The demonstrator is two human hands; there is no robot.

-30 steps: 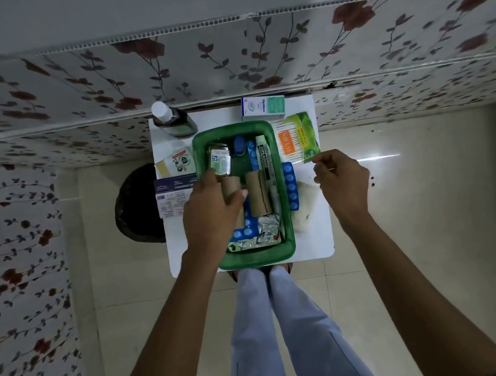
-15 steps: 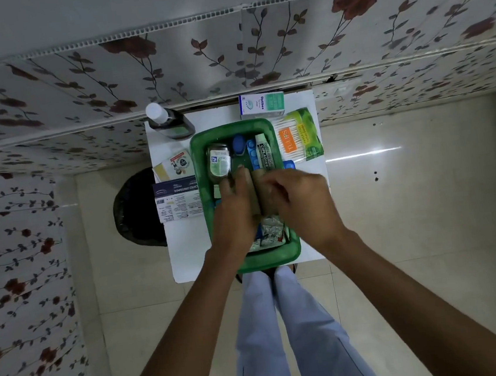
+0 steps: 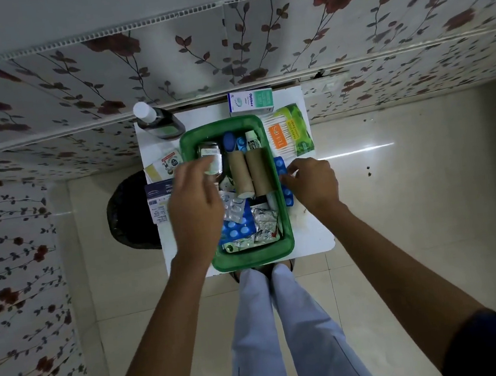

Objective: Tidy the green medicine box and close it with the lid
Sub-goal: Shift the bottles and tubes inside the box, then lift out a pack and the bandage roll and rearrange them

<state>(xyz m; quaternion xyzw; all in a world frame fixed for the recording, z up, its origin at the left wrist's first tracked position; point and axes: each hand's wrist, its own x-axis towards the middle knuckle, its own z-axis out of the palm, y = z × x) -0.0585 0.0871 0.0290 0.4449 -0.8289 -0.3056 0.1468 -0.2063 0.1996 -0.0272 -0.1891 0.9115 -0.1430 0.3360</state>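
Note:
The green medicine box [image 3: 254, 258] stands without a lid in the middle of a small white table [image 3: 314, 237]. Inside lie two brown bandage rolls [image 3: 249, 172] side by side, a small bottle [image 3: 210, 156], tubes, and blister packs [image 3: 238, 228]. My left hand [image 3: 195, 207] hovers over the box's left edge near the small bottle, fingers spread and holding nothing. My right hand [image 3: 313, 182] is at the box's right side, its fingertips pinching a blue blister strip [image 3: 281, 169] that lies along the rim.
Around the box are a dark bottle with a white cap [image 3: 159, 123], a white-green carton [image 3: 251, 101], a cotton swab pack [image 3: 288, 133], a sachet [image 3: 163, 166] and a blue-white carton [image 3: 158, 202]. A black bin [image 3: 130, 215] sits on the floor to the left. A floral wall runs behind.
Both hands have left the bandage rolls, which now lie side by side in the box. My left hand moved left, and my right hand moved to the blue blister strip.

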